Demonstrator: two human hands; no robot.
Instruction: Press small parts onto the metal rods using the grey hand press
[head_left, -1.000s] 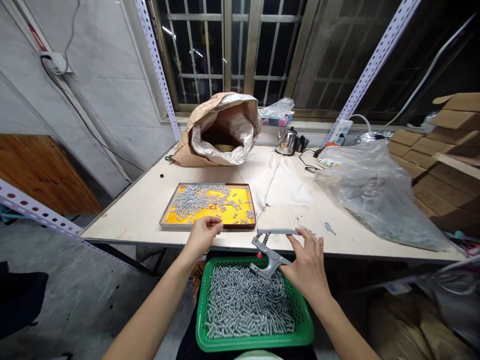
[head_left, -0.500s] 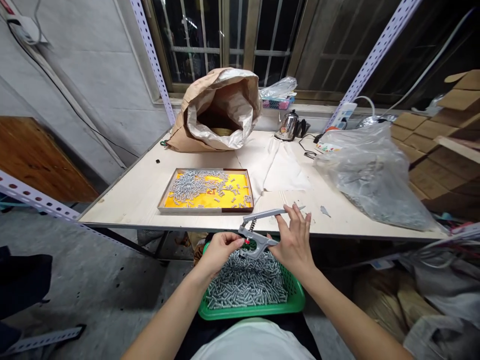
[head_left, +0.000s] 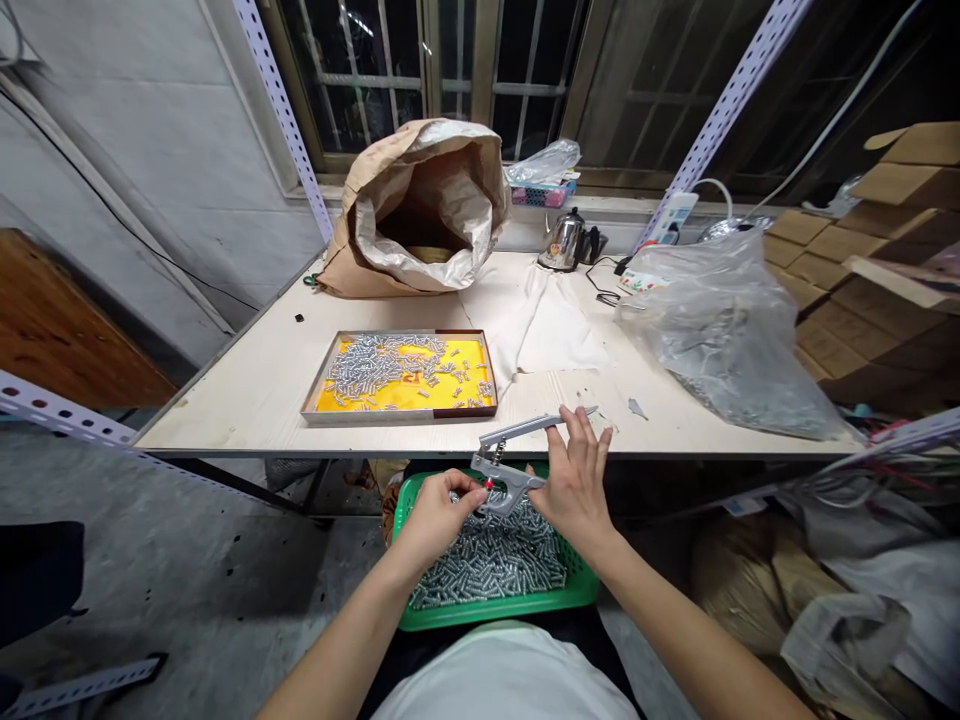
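Note:
Grey metal spring-loaded pliers (head_left: 519, 430) with a red tip at the jaw sit in my right hand (head_left: 576, 475). The fingers lie over the long upper handle and the thumb is by the lower one. My left hand (head_left: 442, 510) pinches thumb and forefinger together beside the red tip; whatever is between them is too small to make out. Below both hands, a green plastic basket (head_left: 499, 615) full of small silvery springs or screw-like metal pieces (head_left: 491, 565) rests at my lap. On the table, a shallow tray (head_left: 397, 420) with a yellow bottom holds more small metal pieces (head_left: 367, 365).
An open brown paper sack (head_left: 337, 270) lies behind the tray on the pale table (head_left: 232, 400). A metal kettle (head_left: 562, 242) and a cloth (head_left: 559, 330) are further back. A clear plastic bag (head_left: 720, 340) lies right, near stacked cardboard boxes (head_left: 862, 310). Perforated posts (head_left: 281, 110) frame the table.
The whole view has shifted slightly, so the table and its contents appear a little further left and higher. Both hands keep nearly the same hold, with the left fingertips still at the red tip.

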